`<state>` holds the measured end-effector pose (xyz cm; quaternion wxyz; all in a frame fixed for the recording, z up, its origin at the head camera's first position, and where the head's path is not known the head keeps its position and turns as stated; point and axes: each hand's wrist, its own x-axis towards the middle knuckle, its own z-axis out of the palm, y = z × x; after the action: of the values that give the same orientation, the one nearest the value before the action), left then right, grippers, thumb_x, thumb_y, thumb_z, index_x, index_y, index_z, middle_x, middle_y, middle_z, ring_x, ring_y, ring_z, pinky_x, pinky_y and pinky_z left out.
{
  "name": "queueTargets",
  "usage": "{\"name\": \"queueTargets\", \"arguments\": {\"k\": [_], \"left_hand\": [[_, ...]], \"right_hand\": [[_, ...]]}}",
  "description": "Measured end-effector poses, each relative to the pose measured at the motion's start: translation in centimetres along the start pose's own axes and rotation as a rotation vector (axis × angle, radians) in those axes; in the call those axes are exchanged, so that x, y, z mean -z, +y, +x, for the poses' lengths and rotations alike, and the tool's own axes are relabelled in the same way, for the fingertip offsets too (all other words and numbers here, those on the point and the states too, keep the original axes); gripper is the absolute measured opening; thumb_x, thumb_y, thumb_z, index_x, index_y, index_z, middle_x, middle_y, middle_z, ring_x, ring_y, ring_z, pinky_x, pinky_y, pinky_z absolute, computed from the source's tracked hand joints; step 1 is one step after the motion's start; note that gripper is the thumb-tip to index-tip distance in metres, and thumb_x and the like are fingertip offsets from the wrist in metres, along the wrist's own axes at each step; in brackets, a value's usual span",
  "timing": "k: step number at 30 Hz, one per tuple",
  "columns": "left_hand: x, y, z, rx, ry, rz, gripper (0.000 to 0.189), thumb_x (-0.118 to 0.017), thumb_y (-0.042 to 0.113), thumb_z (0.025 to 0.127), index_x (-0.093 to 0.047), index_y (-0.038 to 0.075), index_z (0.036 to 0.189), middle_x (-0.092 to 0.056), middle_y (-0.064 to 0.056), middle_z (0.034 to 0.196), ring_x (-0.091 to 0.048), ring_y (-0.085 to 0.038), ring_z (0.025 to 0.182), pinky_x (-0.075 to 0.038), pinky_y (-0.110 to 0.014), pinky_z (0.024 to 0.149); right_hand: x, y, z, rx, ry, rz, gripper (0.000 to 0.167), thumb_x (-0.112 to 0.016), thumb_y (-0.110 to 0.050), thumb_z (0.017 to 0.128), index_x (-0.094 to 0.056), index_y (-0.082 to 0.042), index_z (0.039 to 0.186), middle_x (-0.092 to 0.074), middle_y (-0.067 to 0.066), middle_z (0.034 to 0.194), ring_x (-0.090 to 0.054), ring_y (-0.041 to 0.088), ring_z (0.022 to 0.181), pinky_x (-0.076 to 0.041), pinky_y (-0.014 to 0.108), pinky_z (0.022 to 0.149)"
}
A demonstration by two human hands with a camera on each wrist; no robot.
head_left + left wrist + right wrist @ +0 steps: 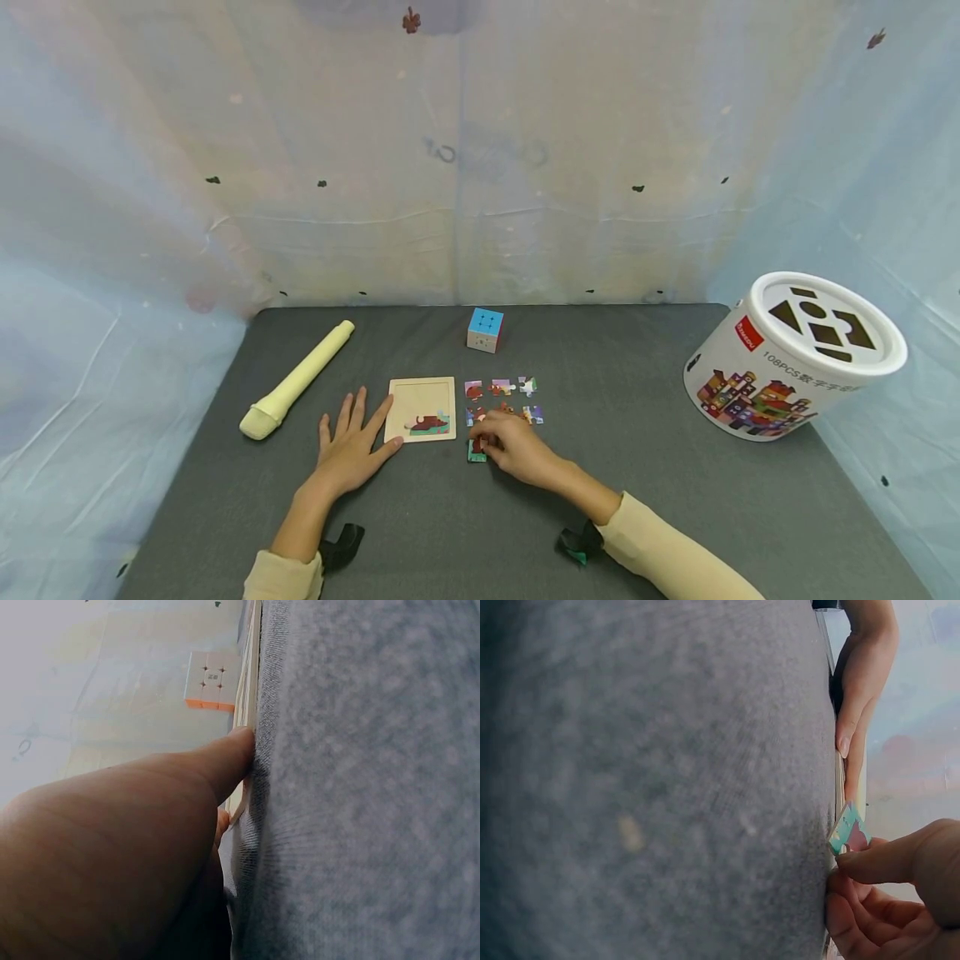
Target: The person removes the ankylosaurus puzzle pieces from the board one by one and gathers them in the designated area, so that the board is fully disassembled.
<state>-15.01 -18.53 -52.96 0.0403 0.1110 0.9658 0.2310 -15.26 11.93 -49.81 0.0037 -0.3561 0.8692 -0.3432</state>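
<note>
A square wooden puzzle board (pixel 422 396) lies on the dark table, with joined pieces (pixel 430 423) in its lower right part. My left hand (pixel 351 454) rests with spread fingers at the board's left side, index fingertip and thumb at its edge. To the right of the board, my right hand (pixel 521 450) pinches a green and dark-red jigsaw piece (pixel 850 829) between thumb and fingers. That piece is tilted in the right wrist view. Beyond this hand lie several loose jigsaw pieces (pixel 501 387) in rows, some partly hidden by the fingers.
A puzzle cube (pixel 484 330) stands behind the pieces. At the left lies a pale yellow stick-shaped thing (pixel 300 379) with a thicker end. A big white tub (pixel 787 358) with a shape-cutout lid stands at the table's right edge. A plastic sheet (pixel 457 167) hangs behind.
</note>
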Motion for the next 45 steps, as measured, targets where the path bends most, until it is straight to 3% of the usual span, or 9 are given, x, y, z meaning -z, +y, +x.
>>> {"name": "queueTargets", "arguments": {"k": [12,17,29,39,45], "left_hand": [[-0.1,-0.11,0.0,-0.003,0.008,0.003,0.078,-0.054,0.058,0.096,-0.028,0.019,0.159,-0.004,-0.026,0.164,0.002,-0.046,0.15,0.011,-0.071,0.109],[-0.11,-0.17,-0.01,-0.006,0.012,0.009,0.078,-0.054,0.058,0.096,-0.028,0.019,0.159,-0.005,-0.026,0.164,0.002,-0.046,0.15,0.011,-0.071,0.109],[0.24,0.22,-0.23,-0.019,0.031,-0.007,0.077,-0.054,0.058,0.096,-0.031,0.018,0.158,-0.009,-0.028,0.162,0.0,-0.047,0.149,0.009,-0.072,0.109],[0.29,0.17,-0.29,-0.029,0.028,-0.012,0.077,-0.052,0.06,0.097,-0.029,0.02,0.158,-0.007,-0.027,0.163,0.001,-0.046,0.15,0.01,-0.071,0.109],[0.22,0.14,-0.29,-0.02,0.018,-0.005,0.077,-0.053,0.058,0.097,-0.029,0.019,0.159,-0.006,-0.027,0.164,0.002,-0.046,0.15,0.011,-0.071,0.109]], "right_hand": [[0.46,-0.16,-0.07,-0.023,-0.056,0.059,0.023,-0.07,0.003,0.088,-0.072,-0.001,0.111,-0.063,0.004,0.094,-0.052,0.013,0.072,-0.044,0.02,0.062],[0.37,-0.24,-0.11,-0.039,-0.082,0.041,0.03,-0.08,-0.006,0.085,-0.071,-0.003,0.113,-0.061,0.004,0.094,-0.056,0.016,0.081,-0.049,0.023,0.07],[0.24,-0.34,-0.36,-0.048,-0.097,-0.024,0.03,-0.078,-0.009,0.087,-0.072,-0.006,0.116,-0.057,0.003,0.095,-0.054,0.016,0.082,-0.044,0.022,0.069],[0.08,-0.29,-0.4,-0.066,-0.044,0.005,0.036,-0.079,-0.002,0.084,-0.064,-0.002,0.117,-0.059,0.005,0.096,-0.055,0.019,0.083,-0.047,0.026,0.073],[-0.05,-0.26,-0.43,-0.075,-0.03,-0.032,0.034,-0.082,-0.003,0.081,-0.069,-0.002,0.112,-0.058,0.003,0.093,-0.055,0.016,0.081,-0.048,0.025,0.07]]}}
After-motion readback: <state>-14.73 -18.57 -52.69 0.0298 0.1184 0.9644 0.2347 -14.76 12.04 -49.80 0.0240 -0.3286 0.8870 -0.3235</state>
